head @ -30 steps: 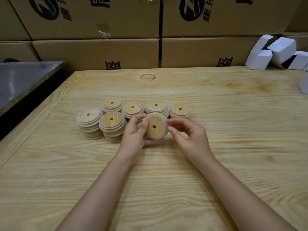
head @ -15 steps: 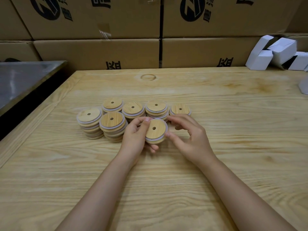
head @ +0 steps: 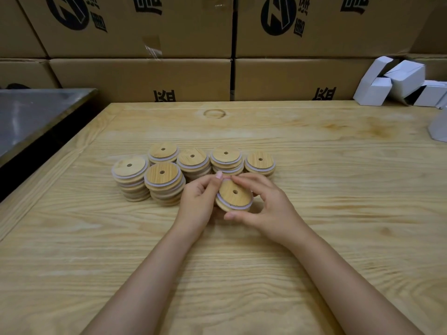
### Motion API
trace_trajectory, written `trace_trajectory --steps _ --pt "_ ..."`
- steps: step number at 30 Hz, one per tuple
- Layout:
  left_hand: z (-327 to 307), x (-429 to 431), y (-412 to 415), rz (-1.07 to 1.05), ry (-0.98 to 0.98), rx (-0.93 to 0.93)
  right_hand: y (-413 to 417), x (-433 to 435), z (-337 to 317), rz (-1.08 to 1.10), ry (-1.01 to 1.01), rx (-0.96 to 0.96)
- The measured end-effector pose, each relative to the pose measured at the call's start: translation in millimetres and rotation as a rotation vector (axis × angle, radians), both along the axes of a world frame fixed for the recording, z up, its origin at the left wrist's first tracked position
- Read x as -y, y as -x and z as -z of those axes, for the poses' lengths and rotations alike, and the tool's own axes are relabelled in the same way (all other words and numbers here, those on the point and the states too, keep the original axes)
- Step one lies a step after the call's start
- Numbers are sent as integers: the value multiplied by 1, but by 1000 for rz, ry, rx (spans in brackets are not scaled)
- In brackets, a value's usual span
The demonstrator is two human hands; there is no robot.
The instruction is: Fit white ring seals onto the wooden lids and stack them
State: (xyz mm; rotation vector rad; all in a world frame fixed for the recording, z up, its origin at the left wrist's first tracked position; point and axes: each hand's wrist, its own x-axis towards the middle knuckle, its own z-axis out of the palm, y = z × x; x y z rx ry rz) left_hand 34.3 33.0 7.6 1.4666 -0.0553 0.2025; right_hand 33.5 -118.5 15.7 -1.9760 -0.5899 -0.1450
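Scanning from the left edge: a grey metal surface (head: 36, 117) sits beside the wooden bench (head: 338, 189), with a dark gap between them. On the bench, left of centre, six stacks of wooden lids (head: 164, 184) stand in a cluster. Two taller stacks are nearer, four shorter ones are in a row behind, and neighbours touch or nearly touch. Each lid has a small centre hole, and white ring seals show as pale bands between the layers. Just right of the near stacks, the left hand (head: 198, 204) has its fingers curled, with thumb and forefinger pinching the upper left rim of a single wooden lid (head: 234, 194). That lid is held tilted toward the camera, just in front of the back row. A white ring seal (head: 233, 207) runs round its lower edge; whether it is fully seated I cannot tell. The right hand (head: 268, 209) grips the same lid from the other side, thumb at the near rim and fingers arched over the far rim. Far right, at the back of the bench, lie several white cartons (head: 399, 81). Printed cardboard boxes (head: 140, 78) are stacked along the back.
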Motion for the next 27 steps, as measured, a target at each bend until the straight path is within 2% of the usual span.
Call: trace_trajectory --steps 2,5,8,12,18,27 --pt "-1 2 1 -4 -28 21 2 -1 -2 9 56 53" --pt "-4 5 5 30 22 3 2 -3 -5 45 22 69" --pt "-6 6 7 81 88 -65 -13 4 -12 250 -3 130" --pt "-7 5 7 111 58 -69 -48 18 -19 433 153 148" --pt "-5 2 10 150 -23 -36 -81 21 -12 426 205 125" --pt "-2 2 10 194 -150 -11 -81 20 3 415 242 144"
